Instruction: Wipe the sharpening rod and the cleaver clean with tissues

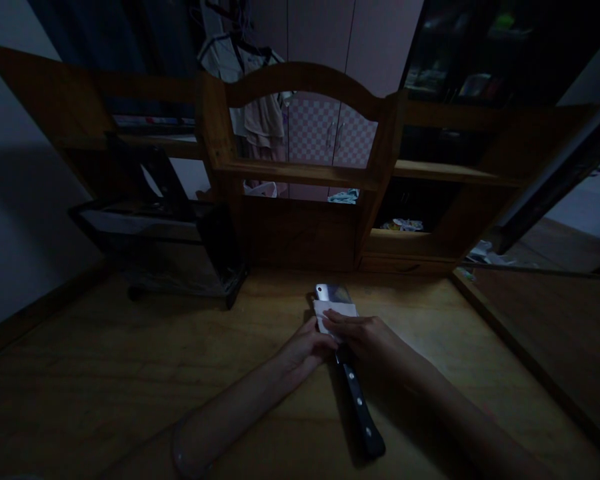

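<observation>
A cleaver lies flat on the wooden desk (130, 373), its steel blade (331, 293) pointing away from me and its black riveted handle (361, 410) toward me. A white folded paper tissue (335, 311) lies on the blade. My right hand (367, 337) rests on the tissue with fingers stretched flat, pressing it onto the blade. My left hand (307, 348) sits beside the blade's left edge, fingers curled against the cleaver near where blade meets handle. The room is dim.
A wooden shelf unit (300, 173) stands at the desk's back, holding small items. A dark wire tray rack (160, 233) sits at the back left. The desk's right edge (505, 340) drops to a lower surface. Clothes hang behind the shelf.
</observation>
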The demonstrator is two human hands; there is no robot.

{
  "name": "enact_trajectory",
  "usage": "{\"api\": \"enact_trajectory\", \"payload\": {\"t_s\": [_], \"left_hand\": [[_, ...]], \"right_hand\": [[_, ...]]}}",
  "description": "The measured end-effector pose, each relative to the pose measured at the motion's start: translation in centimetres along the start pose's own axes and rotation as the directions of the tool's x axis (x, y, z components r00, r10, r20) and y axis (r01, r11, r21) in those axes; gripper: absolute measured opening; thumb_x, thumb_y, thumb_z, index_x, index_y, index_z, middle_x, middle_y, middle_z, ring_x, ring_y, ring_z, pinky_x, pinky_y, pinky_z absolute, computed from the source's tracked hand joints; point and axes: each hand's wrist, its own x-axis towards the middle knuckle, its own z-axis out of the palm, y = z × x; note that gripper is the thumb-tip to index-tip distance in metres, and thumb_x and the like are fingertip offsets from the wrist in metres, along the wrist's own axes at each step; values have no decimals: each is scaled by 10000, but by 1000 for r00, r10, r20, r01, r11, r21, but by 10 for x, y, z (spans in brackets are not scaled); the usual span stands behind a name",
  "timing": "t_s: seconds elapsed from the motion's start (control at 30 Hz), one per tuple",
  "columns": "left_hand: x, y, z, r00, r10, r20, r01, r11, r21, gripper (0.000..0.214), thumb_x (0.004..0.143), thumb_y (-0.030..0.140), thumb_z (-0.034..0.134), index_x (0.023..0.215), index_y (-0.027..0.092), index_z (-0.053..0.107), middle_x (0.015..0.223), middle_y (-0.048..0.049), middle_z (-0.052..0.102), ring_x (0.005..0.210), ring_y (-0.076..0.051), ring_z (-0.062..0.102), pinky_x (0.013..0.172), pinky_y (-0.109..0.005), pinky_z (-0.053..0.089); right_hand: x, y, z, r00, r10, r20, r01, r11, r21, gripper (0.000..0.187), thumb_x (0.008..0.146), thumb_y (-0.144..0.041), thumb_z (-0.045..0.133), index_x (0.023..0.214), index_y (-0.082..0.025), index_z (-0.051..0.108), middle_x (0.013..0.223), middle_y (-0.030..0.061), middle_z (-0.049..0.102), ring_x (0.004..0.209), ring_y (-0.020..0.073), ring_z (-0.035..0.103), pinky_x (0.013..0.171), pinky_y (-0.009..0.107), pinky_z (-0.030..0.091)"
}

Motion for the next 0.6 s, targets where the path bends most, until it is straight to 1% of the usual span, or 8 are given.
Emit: {"api": "enact_trajectory", "payload": {"t_s": [0.07, 0.13, 0.23, 0.3, 0.37, 0.47, 0.53, 0.6], "left_hand": [[-1, 0, 0, 1000, -1, -18, 1, 1000, 2, 504, 527, -80, 609, 981, 139, 614, 957, -56, 687, 903, -179, 644, 806, -265, 480], [-1, 1, 1, 1000, 12, 11, -12, 1000, -3, 535, 539, -76, 620, 1025, 147, 617, 1000, -60, 689, 942, -187, 645, 834, -271, 481], [-1, 4, 4, 996, 31, 88, -29, 999, -19, 707, 526, -90, 636, 1179, 175, 583, 1174, -85, 656, 1089, -229, 612, 909, -297, 468], [0, 5, 5, 994, 39, 98, -37, 999, -28, 847, 505, -101, 655, 1281, 214, 525, 1233, -86, 630, 1152, -253, 583, 929, -313, 463], [0, 5, 4, 996, 25, 83, -24, 1000, -14, 933, 500, -96, 680, 1344, 243, 473, 1186, -84, 650, 1124, -264, 600, 906, -325, 475], [0, 5, 2, 998, -9, 62, 7, 999, 35, 975, 514, -78, 700, 1391, 246, 426, 1050, -84, 687, 983, -258, 656, 856, -348, 494], [0, 6, 2, 998, -16, 64, 13, 998, 57, 966, 522, -72, 697, 1396, 234, 419, 1000, -86, 694, 912, -247, 670, 830, -353, 500], [-1, 7, 4, 997, -15, 76, 11, 998, 57, 954, 527, -73, 683, 1393, 226, 417, 1026, -100, 691, 905, -248, 669, 818, -355, 502]], "right_hand": [[-2, -3, -3, 1000, 2, 11, -2, 1000, 3, 545, 887, -70, 535, 1380, -303, 502, 1417, 13, 513, 1232, 213, 561, 1045, 347, 478], [-1, -3, -3, 1000, -5, -2, 5, 1000, -24, 557, 891, -76, 526, 1396, -306, 477, 1437, 18, 491, 1272, 214, 523, 1066, 374, 459], [2, 1, 1, 999, -25, -34, 21, 995, -101, 565, 898, -73, 517, 1422, -269, 443, 1465, 55, 454, 1339, 221, 443, 1127, 431, 378], [4, 6, 2, 999, -18, -51, 11, 990, -138, 575, 896, -68, 518, 1433, -250, 427, 1474, 74, 439, 1361, 224, 411, 1144, 447, 345], [5, 13, 2, 997, 9, -78, -20, 988, -152, 587, 890, -51, 508, 1436, -250, 424, 1484, 77, 423, 1366, 225, 401, 1141, 440, 350], [2, 25, -3, 990, 64, -127, -82, 986, -143, 584, 888, -30, 467, 1423, -262, 446, 1487, 61, 417, 1354, 225, 416, 1122, 425, 379], [-1, 33, -5, 982, 105, -159, -126, 984, -124, 562, 888, -24, 444, 1403, -245, 478, 1469, 65, 439, 1322, 231, 457, 1105, 420, 399], [-4, 41, -6, 967, 157, -202, -180, 978, -105, 526, 889, -31, 437, 1370, -224, 524, 1424, 72, 494, 1264, 254, 520, 1071, 430, 436]]}}
